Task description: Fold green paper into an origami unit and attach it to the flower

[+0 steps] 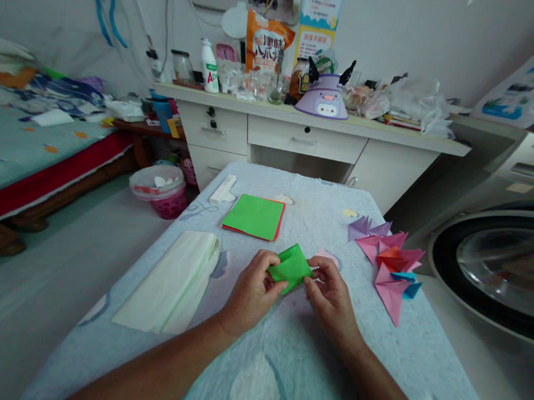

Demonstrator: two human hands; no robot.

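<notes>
A small folded piece of green origami paper (pixel 293 267) is held between both hands, just above the cloth-covered table (pixel 266 323). My left hand (pixel 257 282) pinches its left side between thumb and fingers. On the opposite side, my right hand (pixel 329 286) grips the right corner with thumb and fingertips. The folded paper is diamond-shaped, with an opening along its upper left edge. Beyond my hands lies a stack of square paper (pixel 254 216), green on top with red showing at its edge. Several folded paper pieces (pixel 392 259) in pink, purple, red and blue lie together to the right.
A folded whitish cloth or sheet (pixel 170 282) lies on the left, and a narrow white box (pixel 223 189) near the far left corner. A white desk (pixel 306 135) with clutter stands behind, a washing machine (pixel 508 243) at right, a pink bin (pixel 167 201) at left.
</notes>
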